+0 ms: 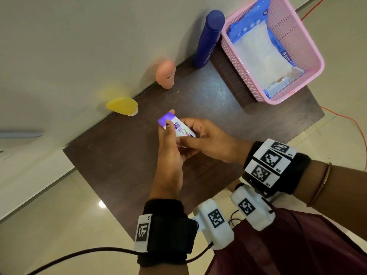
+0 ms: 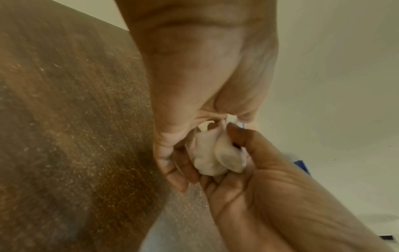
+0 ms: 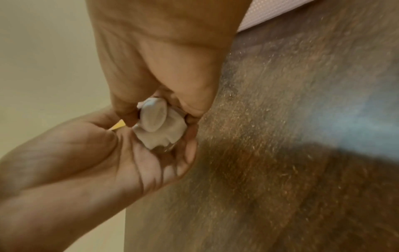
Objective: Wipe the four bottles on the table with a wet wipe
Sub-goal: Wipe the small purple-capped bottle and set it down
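Above the middle of the dark table (image 1: 123,159), my left hand (image 1: 168,124) grips a small white bottle with a purple cap (image 1: 173,122), cap pointing away from me. My right hand (image 1: 190,133) holds a bunched white wet wipe (image 2: 213,153) against the bottle's lower end. The wipe (image 3: 159,126) covers most of that end in both wrist views. Three other bottles stand along the wall edge: a yellow bottle (image 1: 122,105), a peach bottle (image 1: 165,74) and a tall blue bottle (image 1: 210,38).
A pink plastic basket (image 1: 309,56) sits at the table's far right corner with a blue-and-white pack of wipes (image 1: 260,48) inside. An orange cable (image 1: 355,126) runs over the floor to the right. Black cables hang from my wrist cameras near the table's front edge.
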### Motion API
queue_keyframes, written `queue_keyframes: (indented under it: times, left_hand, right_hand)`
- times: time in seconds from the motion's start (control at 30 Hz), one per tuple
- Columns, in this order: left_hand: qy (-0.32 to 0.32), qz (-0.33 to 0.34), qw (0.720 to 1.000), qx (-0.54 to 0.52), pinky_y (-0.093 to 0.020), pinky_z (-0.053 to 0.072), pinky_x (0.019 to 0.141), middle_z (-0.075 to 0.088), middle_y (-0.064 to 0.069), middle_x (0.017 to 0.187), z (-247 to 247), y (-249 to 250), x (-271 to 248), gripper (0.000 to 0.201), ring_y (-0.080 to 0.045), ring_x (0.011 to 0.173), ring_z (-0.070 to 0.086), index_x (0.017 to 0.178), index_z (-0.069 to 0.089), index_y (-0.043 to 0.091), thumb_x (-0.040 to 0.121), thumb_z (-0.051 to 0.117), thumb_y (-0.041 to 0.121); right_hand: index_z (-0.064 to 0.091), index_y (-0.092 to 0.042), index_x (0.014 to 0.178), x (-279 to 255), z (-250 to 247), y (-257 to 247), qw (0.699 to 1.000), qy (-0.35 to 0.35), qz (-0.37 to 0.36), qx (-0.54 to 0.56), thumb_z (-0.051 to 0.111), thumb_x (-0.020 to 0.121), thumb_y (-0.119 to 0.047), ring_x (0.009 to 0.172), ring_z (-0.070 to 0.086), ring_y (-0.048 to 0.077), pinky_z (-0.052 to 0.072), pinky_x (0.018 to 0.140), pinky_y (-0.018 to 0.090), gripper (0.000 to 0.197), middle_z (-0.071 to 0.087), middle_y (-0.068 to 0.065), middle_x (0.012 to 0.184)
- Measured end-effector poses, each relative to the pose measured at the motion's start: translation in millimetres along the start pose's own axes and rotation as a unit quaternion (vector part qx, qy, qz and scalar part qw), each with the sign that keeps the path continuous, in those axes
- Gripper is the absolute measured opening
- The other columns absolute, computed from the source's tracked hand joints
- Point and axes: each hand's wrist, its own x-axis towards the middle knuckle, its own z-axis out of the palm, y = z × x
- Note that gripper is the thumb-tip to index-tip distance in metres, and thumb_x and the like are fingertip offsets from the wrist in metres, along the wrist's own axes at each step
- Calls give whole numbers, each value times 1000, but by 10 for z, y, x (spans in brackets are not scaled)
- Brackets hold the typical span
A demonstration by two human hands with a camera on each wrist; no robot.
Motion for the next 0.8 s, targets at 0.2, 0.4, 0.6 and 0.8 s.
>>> queue_keyframes:
  times: [0.2, 0.4, 0.6, 0.8]
  left_hand:
    - [53, 55, 996, 38, -48, 51, 92, 57, -21, 122, -115, 7, -17, 31, -32, 107, 61, 117, 60, 20, 91, 54, 35]
    - [65, 92, 992, 48, -34, 54, 85, 67, -8, 109, -102, -1, -2, 21, -19, 99, 65, 114, 57, 9, 98, 44, 10]
    - [107, 128, 955, 246, -30, 54, 89, 63, -11, 115, -156, -78, 88, 32, -21, 104, 64, 125, 52, 3, 93, 49, 0]
    - [115, 152, 934, 303, -11, 50, 81, 62, -5, 108, -198, -89, 115, 31, -15, 98, 61, 123, 53, 6, 93, 53, 2]
  right_hand:
    - [51, -13, 97, 45, -29, -72, 995, -67, 63, 28, 49, 94, -4, 65, 54, 9, 47, 59, 20, 10, 54, 5, 77]
    - [48, -18, 101, 62, -32, -37, 988, -15, 155, 21, 55, 93, -15, 59, 52, 5, 45, 54, 21, 12, 56, 0, 75]
    - [58, 0, 112, 114, -72, 31, 970, 121, 198, 66, 64, 86, -7, 73, 68, 11, 58, 70, 26, 28, 66, 11, 94]
    - [62, -6, 108, 147, 17, 106, 965, 207, 157, -42, 70, 79, 0, 88, 65, 15, 57, 77, 30, 31, 67, 8, 99]
